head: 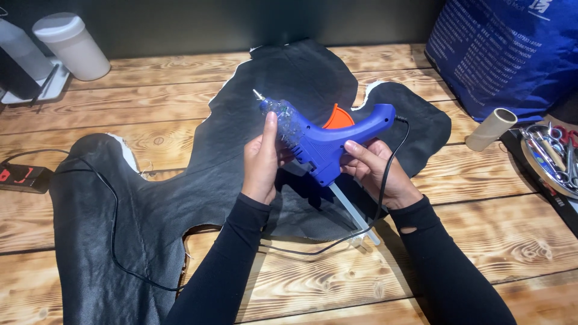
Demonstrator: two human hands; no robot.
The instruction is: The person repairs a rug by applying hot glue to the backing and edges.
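Right then, both hands were up off the bench (421,253), sharing a blue glue gun (328,138) held above the black leather sheet (180,204). Left hand (263,159) had its fingers closed round the barrel near the metal nozzle (257,94); right hand (376,171) had its fingers wrapped on the grip from below. The gun's long axis ran on a slant, nozzle up-left and away from the person, rear end pointing right. A clear glue stick (352,213) poked down toward the bench. The black cord (391,162) looped down off the rear and trailed left across the leather. A cardboard tube (490,128) and a metal tool tray (542,162) sat well apart to the right, leaving open room beneath the nozzle.
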